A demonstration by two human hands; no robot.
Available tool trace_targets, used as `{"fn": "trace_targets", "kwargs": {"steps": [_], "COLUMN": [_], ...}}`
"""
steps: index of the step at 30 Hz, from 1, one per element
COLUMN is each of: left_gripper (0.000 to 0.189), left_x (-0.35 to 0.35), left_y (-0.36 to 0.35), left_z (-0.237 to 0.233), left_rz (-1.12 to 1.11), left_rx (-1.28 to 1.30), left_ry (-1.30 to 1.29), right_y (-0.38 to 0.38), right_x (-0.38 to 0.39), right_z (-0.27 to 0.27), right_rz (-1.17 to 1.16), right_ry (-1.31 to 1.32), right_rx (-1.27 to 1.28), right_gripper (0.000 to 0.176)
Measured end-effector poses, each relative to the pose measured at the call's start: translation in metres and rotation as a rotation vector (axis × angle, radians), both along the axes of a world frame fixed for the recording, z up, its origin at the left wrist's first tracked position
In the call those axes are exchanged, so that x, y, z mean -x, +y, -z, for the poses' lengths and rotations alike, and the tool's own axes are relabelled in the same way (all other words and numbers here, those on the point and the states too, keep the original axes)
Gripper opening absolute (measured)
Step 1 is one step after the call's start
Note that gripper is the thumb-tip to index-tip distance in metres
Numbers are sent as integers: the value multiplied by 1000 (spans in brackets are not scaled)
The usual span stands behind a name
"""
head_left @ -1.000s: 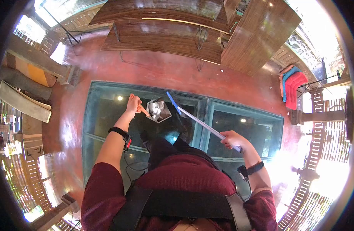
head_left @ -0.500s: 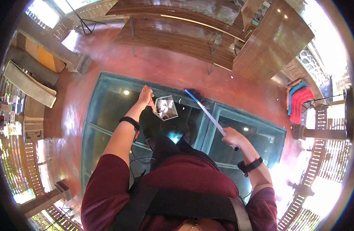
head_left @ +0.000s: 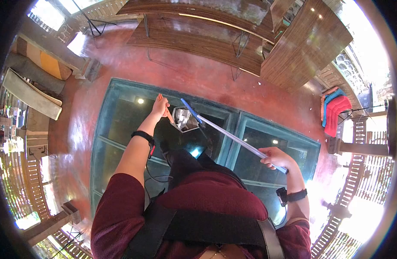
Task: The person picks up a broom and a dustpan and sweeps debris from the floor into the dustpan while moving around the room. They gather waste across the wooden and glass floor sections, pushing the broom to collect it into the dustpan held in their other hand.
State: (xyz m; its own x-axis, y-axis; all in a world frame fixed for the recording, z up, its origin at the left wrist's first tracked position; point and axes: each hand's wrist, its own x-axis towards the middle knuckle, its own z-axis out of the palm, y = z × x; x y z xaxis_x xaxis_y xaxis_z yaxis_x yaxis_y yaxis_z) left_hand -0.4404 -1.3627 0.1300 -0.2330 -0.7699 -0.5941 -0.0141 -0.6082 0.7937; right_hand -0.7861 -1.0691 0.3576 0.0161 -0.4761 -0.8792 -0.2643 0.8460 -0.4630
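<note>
My left hand (head_left: pixel 161 106) is closed around the orange handle (head_left: pixel 169 115) of a dustpan (head_left: pixel 185 119), whose pan holds pale scraps and rests over the glass floor panel (head_left: pixel 133 125). My right hand (head_left: pixel 274 157) grips a long pale stick (head_left: pixel 233 138) near its dark end. At the stick's far end a blue bar (head_left: pixel 189 107) lies across the right side of the pan; whether it touches the scraps I cannot tell. Dark bristles show faintly below the bar.
Brown wooden tables (head_left: pixel 198 41) stand beyond the red floor (head_left: pixel 198 75). Red cushions (head_left: pixel 337 110) are stacked at the right. A tripod (head_left: pixel 92 28) stands at the upper left, and a bench (head_left: pixel 32 93) is at the left. A cable (head_left: pixel 157 178) hangs near my legs.
The stick's blue end has swung left, from beside the dustpan to over its right side. My right hand has moved slightly right. White bits right of the pan no longer show.
</note>
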Motion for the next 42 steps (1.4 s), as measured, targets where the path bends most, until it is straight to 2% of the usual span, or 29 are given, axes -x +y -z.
{"fn": "trace_targets", "kwargs": {"steps": [2,6,9,10,13,17,18,21,24,28,32,35,36,39,41,42], "left_gripper": [20,19,18,18,18,18,18,18,18,18,17,17,17,18,18,19], "left_x": [-1,-1,2,2,2,4,4,4,6,5,4,7,9,8,12,13], "left_y": [-1,-1,-1,-2,-2,-2,-2,-2,-1,-2,-6,-5,-4,-8,-7,-7], "left_z": [1,-2,-4,-5,-6,-7,-7,-8,-9,-5,-1,-5,-8,-2,-2,-2], "left_rz": [3,-1,2,8,29,39,40,60,23,17,42,46,42,131,87,68], "left_rx": [-7,-14,-16,-9,6,41,56,47,33,12,-31,-17,-11,-40,6,29], "left_ry": [-18,1,-16,-12,-9,-24,-28,-74,-58,-22,-31,-36,-42,-35,-48,-55], "right_y": [4,-9,-17,-15,-13,-4,-2,2,4,6,8,-2,-3,-9,-9,-9], "right_x": [11,10,-4,-8,-26,-30,-32,-32,-24,-15,6,0,0,-17,-27,-31], "right_z": [-5,-9,12,28,55,82,89,94,71,30,10,1,11,41,77,90], "right_rz": [32,-49,-138,-141,-71,60,47,207,301,257,298,209,164,-4,-204,-227], "right_ry": [19,114,168,173,181,-46,-63,-174,-312,-208,-224,-40,-34,118,252,227], "right_rx": [-14,4,37,60,34,37,20,-12,0,40,51,65,75,81,83,97], "right_gripper": [53,49,35,20,14,27,38,44,54,57,56,50,37,30,27,28]}}
